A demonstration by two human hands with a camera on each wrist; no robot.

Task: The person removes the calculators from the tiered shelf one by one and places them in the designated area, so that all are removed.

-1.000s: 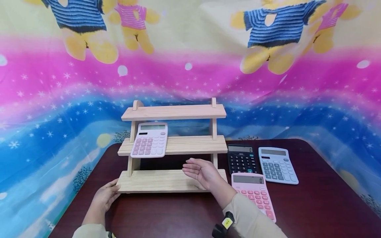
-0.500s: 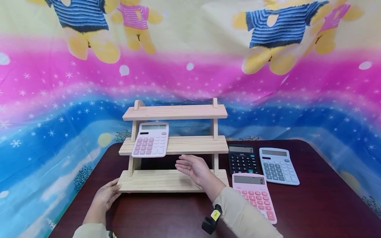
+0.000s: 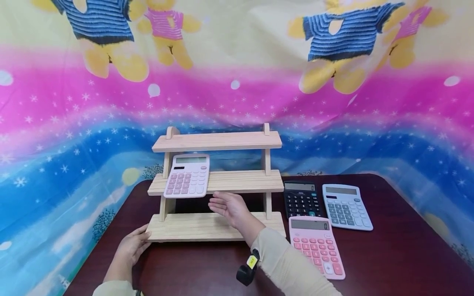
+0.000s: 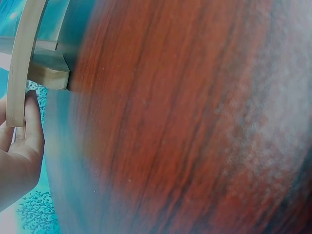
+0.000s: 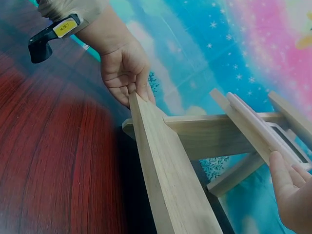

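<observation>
A three-tier wooden display rack [image 3: 192, 228] stands on the table in the head view. My left hand [image 3: 130, 248] pinches the left end of its lowest board, thumb above and fingers below; the left wrist view shows this hand [image 4: 22, 161] too. A white calculator with pink-purple keys [image 3: 187, 176] leans on the middle tier at the left. Just below and right of it is my right hand [image 3: 231, 209], fingers straight and together, pointing left, holding nothing. In the right wrist view, the fingers [image 5: 279, 170] are close to the middle board's front edge; contact is unclear.
Right of the rack lie a black calculator [image 3: 299, 198], a pale blue calculator [image 3: 346, 206] and a pink calculator [image 3: 316, 246] on the dark red table [image 3: 400, 255]. A printed cloth backdrop [image 3: 237, 98] hangs behind.
My right hand has moved left along the front of the rack, towards the white calculator. The left hand keeps its place on the lowest board.
</observation>
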